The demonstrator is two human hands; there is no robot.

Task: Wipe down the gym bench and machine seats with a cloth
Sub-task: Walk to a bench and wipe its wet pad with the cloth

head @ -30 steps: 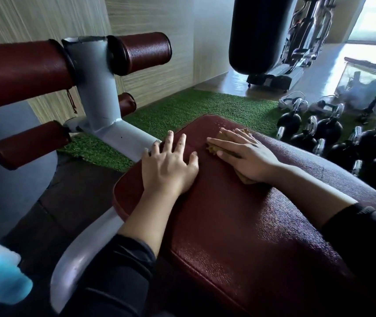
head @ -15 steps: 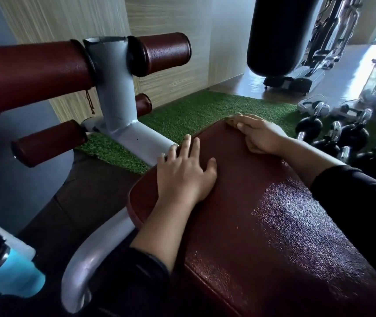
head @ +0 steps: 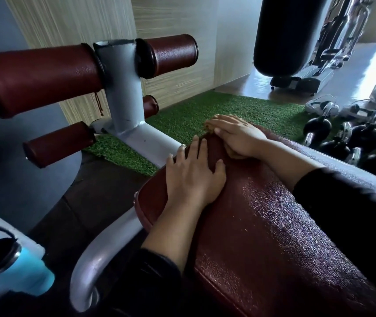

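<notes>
Our right hand (head: 239, 136) presses the cloth (head: 232, 153) flat-fingered at the counter's (head: 274, 236) far end; unwiped length runs back toward us, left hand (head: 191, 177) flat.

bench pad (head: 262, 225): pebbled glossy vinyl | frame (head: 125, 92): painted metal | rollers (head: 34, 78): grained vinyl | turf (head: 205, 110): rough

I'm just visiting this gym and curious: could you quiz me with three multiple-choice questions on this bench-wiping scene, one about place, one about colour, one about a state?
1. Where is the cloth?
A. under the right hand
B. on the grass
C. on a roller

2. What colour is the bench pad?
A. blue
B. dark red
C. yellow

3. How does the left hand lie?
A. clenched in a fist
B. flat on the bench, fingers straight
C. gripping the bottle

Answers: 1 A, tan cloth peeks out beneath the right hand; 2 B, the pad is dark red; 3 B, the palm lies flat on the pad.
</notes>
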